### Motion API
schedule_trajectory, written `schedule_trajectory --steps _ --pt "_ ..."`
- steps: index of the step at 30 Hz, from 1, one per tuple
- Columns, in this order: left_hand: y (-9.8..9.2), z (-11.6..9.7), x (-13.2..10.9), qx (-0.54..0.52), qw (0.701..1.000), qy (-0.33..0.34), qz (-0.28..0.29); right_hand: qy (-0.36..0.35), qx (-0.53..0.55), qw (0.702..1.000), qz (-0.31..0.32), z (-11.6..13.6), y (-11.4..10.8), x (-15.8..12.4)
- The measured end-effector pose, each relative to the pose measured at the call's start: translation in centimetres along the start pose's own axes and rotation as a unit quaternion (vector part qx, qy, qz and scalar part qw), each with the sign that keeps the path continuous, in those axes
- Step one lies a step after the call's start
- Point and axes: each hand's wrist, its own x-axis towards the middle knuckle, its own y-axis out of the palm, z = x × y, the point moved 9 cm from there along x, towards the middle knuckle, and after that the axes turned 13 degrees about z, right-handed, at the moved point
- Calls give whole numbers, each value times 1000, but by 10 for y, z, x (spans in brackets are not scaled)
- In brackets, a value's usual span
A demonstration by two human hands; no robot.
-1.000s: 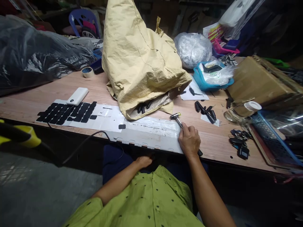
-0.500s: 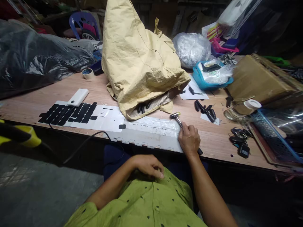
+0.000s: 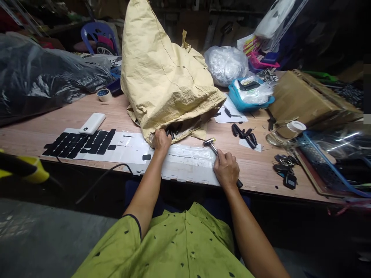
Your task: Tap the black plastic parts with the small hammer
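At the mouth of a big tan paper sack, my left hand reaches in among black parts; its fingertips are hidden, so I cannot tell whether it grips anything. My right hand is wrapped round the handle of a small hammer, which has a dark head with a yellowish tip. The hammer rests low over the table, beside a pale flat board along the front edge. To the left, rows of black pieces lie on white paper.
A white power bank and a tape roll lie on the left. Several black parts, a clear jar, key fobs and a blue basket are on the right. Behind stand a blue tub and a cardboard box.
My left hand has moved from my lap up to the sack's mouth. My right hand keeps its hold on the hammer. The whole view has shifted slightly.
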Motion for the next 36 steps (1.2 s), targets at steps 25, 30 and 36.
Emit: schedule_trajectory --steps 25,30,36 --pt "60 -22 -79 -98 911 361 172 -95 343 934 37 31 -32 -41" --pt "62 -22 -78 -101 927 312 184 -119 397 905 99 53 -27 -59" --pt "64 -24 -76 -101 930 294 197 -127 381 912 82 60 -32 -63"
